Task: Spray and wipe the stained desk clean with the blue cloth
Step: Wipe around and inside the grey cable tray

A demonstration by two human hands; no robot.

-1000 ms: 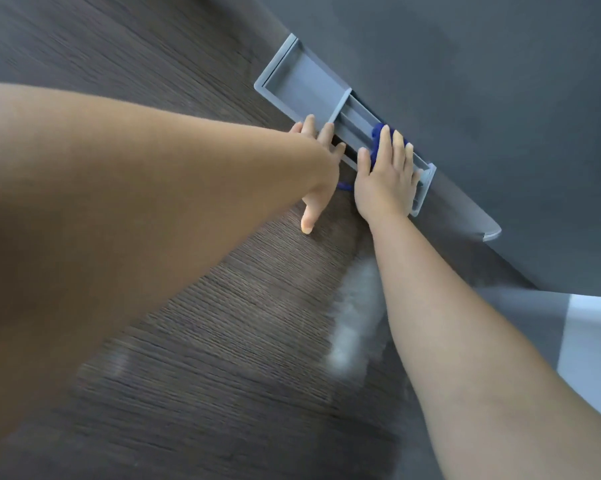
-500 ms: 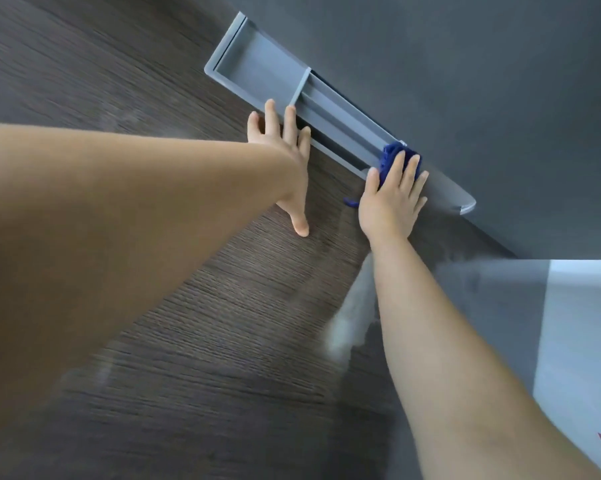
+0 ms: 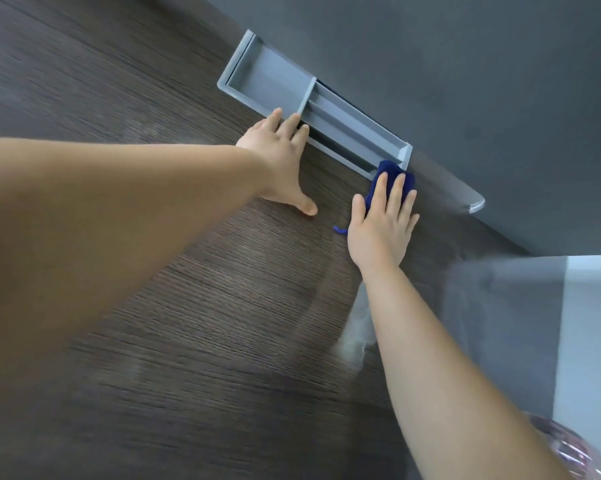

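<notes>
Delta vs 1 s ago: the blue cloth (image 3: 392, 176) was inside the right end of the grey tray (image 3: 275, 77). It is now out on the desk (image 3: 188, 306), touching the tray's near right corner. The right hand (image 3: 382, 230) has come back toward the body with it. The left hand (image 3: 281, 161) has not moved relative to the tray, fingertips at the near rim by the divider.

Right hand: flat, fingers straight, pressing the cloth down, no grip. Left hand: flat on the wood, fingers straight, thumb splayed out, holding nothing.

Cloth axis: runs along the right hand, from the tray corner back under the palm. A thin tail (image 3: 340, 231) pokes out left of the palm, pointing away from the tray.

Cloth look: dark blue, bunched into a wad, mostly hidden by the fingers.

A white smear (image 3: 356, 334) sits on the desk beside the right forearm. The desk is dark woodgrain; curved wipe streaks show near the hands.
</notes>
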